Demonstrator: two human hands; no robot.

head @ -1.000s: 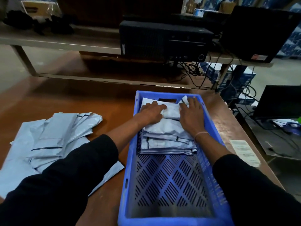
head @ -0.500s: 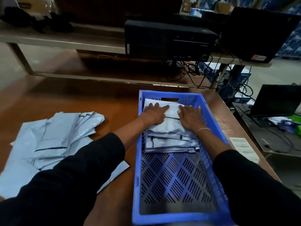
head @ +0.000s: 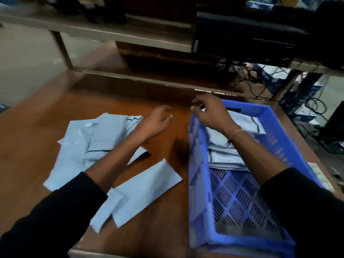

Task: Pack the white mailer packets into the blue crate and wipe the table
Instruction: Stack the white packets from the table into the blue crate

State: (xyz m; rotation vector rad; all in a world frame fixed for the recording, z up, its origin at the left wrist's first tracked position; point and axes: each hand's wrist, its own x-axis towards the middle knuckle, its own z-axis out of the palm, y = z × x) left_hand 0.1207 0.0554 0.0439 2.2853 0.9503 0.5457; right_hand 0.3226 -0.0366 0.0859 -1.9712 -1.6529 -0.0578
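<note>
Left hand (head: 155,123) empty, fingers loose, left of blue crate (head: 202,175); right hand (head: 212,113) empty above it. Take one packet (head: 149,190), lay flat.

**Hands off the stack**

Your left hand (head: 155,121) has left the crate (head: 200,164) and now hangs over the table (head: 115,94) beside the loose packets (head: 96,135), fingers relaxed. Your right hand (head: 210,112) has lifted off the packed stack (head: 223,146) to the crate's far left corner, fingers loosely curled.
</note>
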